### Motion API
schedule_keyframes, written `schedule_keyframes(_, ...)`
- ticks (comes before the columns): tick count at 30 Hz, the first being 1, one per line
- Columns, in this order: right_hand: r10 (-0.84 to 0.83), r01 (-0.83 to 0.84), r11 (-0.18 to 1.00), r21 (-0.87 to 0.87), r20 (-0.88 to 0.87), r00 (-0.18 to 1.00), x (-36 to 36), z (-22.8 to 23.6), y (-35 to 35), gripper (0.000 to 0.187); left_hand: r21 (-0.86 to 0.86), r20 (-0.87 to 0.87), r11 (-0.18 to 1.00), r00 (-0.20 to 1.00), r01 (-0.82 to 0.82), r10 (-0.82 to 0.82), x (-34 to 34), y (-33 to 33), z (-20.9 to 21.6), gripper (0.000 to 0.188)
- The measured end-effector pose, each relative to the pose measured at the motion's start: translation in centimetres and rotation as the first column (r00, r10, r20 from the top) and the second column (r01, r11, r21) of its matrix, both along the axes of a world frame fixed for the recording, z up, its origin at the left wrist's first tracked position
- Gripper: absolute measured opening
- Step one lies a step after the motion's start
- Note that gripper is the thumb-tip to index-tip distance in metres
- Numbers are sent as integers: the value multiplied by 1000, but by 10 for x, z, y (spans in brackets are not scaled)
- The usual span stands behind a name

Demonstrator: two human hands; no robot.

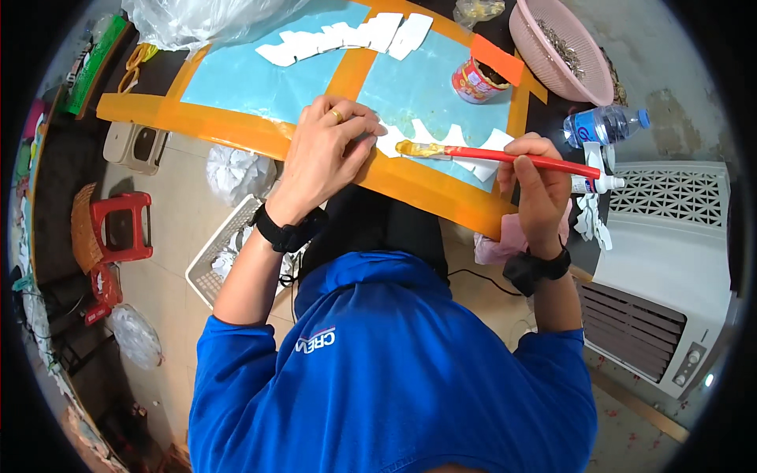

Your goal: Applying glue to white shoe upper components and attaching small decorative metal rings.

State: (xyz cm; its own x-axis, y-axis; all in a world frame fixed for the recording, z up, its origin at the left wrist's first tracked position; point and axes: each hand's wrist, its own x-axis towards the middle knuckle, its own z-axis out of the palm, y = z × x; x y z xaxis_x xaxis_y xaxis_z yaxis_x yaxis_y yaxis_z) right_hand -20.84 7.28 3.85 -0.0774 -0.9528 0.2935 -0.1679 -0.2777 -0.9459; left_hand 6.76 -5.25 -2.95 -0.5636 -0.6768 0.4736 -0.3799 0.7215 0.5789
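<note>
While left hand (327,150) pins white paper piece (392,140) | right hand (536,185) grip closed round red brush (505,156) | bristles touching paper

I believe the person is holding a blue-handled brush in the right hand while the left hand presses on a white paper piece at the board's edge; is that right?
Not quite: the head view shows the brush has a red handle, not blue, with yellowish glue on its bristles. The rest holds: the right hand grips it, and the left hand presses on the white paper piece at the edge of the orange-bordered board.
</note>
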Motion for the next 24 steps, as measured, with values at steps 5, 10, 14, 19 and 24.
schedule_keyframes(5, 54, -55, 998, -11, -51, 997, 8, -4, -3, 11, -10, 2, 1000, 1000, -7, 7, 0, 0, -1, 16)
schedule_keyframes(10, 57, -57, 998, 0, -137, 989, 12, -2, -3, 11, 7, 16, 1000, 1000, -15, 15, 0, 0, 1, 18)
schedule_keyframes(14, 22, -32, 999, -29, -290, 957, 8, 5, 1, 11, -3, 18, 1000, 1000, -10, 11, 0, 0, 0, 17)
schedule_keyframes(19, 2, -13, 999, -30, -349, 937, -2, 8, 11, 13, -21, 15, 1000, 1000, -3, 3, 0, -1, 0, 15)
schedule_keyframes(24, -51, 57, 998, 27, -195, 980, -2, 12, 16, 10, -20, 10, 1000, 1000, -2, 3, -1, -1, 1, 15)
